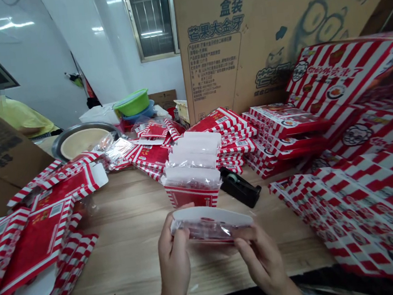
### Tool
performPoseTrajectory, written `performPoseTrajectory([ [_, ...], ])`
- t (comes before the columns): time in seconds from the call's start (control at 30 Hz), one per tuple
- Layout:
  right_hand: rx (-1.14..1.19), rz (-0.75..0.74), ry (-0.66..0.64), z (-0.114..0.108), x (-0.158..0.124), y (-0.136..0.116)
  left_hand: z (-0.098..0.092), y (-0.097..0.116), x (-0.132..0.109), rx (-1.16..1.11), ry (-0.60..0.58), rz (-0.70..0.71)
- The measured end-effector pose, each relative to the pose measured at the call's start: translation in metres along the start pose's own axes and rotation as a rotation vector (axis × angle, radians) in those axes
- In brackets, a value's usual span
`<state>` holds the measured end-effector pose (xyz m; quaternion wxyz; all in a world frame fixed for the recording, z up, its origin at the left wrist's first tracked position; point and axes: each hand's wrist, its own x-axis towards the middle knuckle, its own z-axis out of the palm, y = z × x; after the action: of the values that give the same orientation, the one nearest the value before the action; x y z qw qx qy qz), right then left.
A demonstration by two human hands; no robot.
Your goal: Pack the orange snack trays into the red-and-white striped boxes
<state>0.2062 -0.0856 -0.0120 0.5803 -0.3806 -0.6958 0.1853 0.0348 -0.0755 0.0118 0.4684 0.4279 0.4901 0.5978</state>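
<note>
Both hands hold a small carton (210, 224) just above the worktop's (137, 253) front edge, one at each end, which seems to keep its white flap up and level. The left hand (174, 261) has its fingers (179, 238) closed round the left end; the right hand (262, 258) pinches the right end. Behind it, toward the middle, stand a row of filled cartons (192, 176) and a tape dispenser (240, 188).

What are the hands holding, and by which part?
A small striped carton: the left hand grips its left end, the right hand its right end.
</note>
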Motion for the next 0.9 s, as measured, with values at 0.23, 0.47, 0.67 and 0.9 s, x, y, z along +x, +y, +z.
performPoseTrajectory([
  [0.23, 0.477, 0.356, 0.143, 0.009, 0.001, 0.004, -0.034, -0.007, 0.017, -0.397, -0.437, -0.220],
  [0.47, 0.567, 0.303, -0.032, -0.003, 0.017, -0.001, -0.033, 0.008, 0.023, -0.118, -0.603, -0.061],
  [0.67, 0.379, 0.323, -0.035, -0.001, 0.029, -0.013, -0.031, 0.024, 0.025, 0.018, -0.676, 0.103],
  [0.9, 0.220, 0.308, -0.065, -0.006, 0.037, -0.021, -0.036, 0.024, 0.017, 0.214, -0.648, 0.287],
])
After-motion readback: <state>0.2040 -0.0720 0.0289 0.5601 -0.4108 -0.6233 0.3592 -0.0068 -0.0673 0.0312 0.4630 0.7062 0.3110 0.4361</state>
